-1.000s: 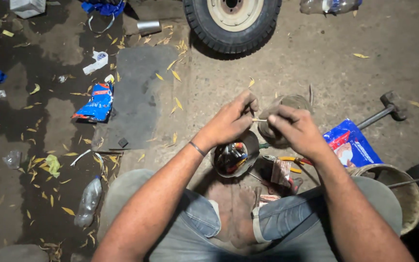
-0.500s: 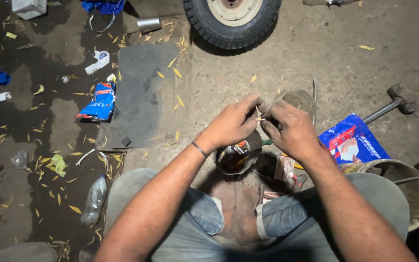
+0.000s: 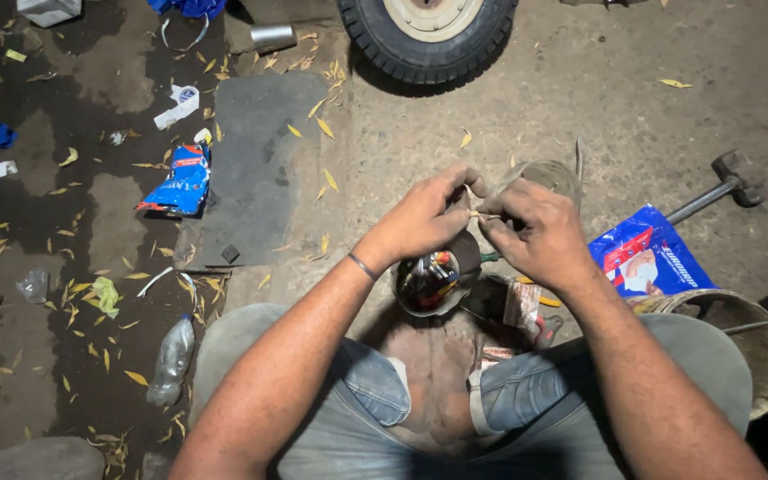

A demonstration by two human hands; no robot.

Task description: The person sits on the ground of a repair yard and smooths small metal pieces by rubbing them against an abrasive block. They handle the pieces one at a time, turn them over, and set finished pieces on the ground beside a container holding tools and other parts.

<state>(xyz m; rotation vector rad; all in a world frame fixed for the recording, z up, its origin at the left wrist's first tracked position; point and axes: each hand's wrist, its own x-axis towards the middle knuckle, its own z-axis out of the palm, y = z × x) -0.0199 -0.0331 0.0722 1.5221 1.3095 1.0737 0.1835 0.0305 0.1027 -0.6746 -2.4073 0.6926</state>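
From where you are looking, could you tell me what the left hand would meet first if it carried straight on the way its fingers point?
Probably the right hand: the left hand points right, fingertips almost touching it around a small thin piece.

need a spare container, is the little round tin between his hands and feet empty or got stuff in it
Not empty. The round tin stands open on the ground below the left hand, with small reddish and dark pieces inside; what they are is unclear.
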